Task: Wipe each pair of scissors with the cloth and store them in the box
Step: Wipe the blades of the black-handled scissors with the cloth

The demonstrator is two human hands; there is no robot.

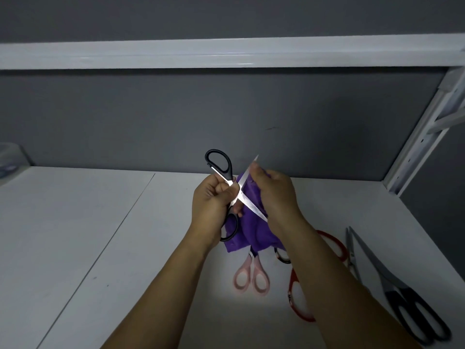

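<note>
**Operator:** Which step am I on?

**Guide:** Wiping. Your left hand [211, 202] is curled round the black-handled scissors [245, 201] near the pivot. You hold them up above the counter [100, 222] with the blades spread. Your right hand [274, 195] pinches the purple cloth [251, 230] against the upper blade, near its tip.

**Operator:** And next?

**Guide:** I'd say wipe the other blade, keeping your fingers behind the edge. Then close the scissors and carry them to the box. I can't pick out the box for sure; a translucent container [7, 157] at your far left may be it.

**Operator:** What waits?

**Guide:** Pink-handled scissors [251, 275], red-handled scissors [293, 278] and large black-handled shears [412, 308] lie on the white counter beneath your arms. A grey wall [226, 117] stands behind, with a white shelf rail [226, 55] overhead. The light is dim.
</note>
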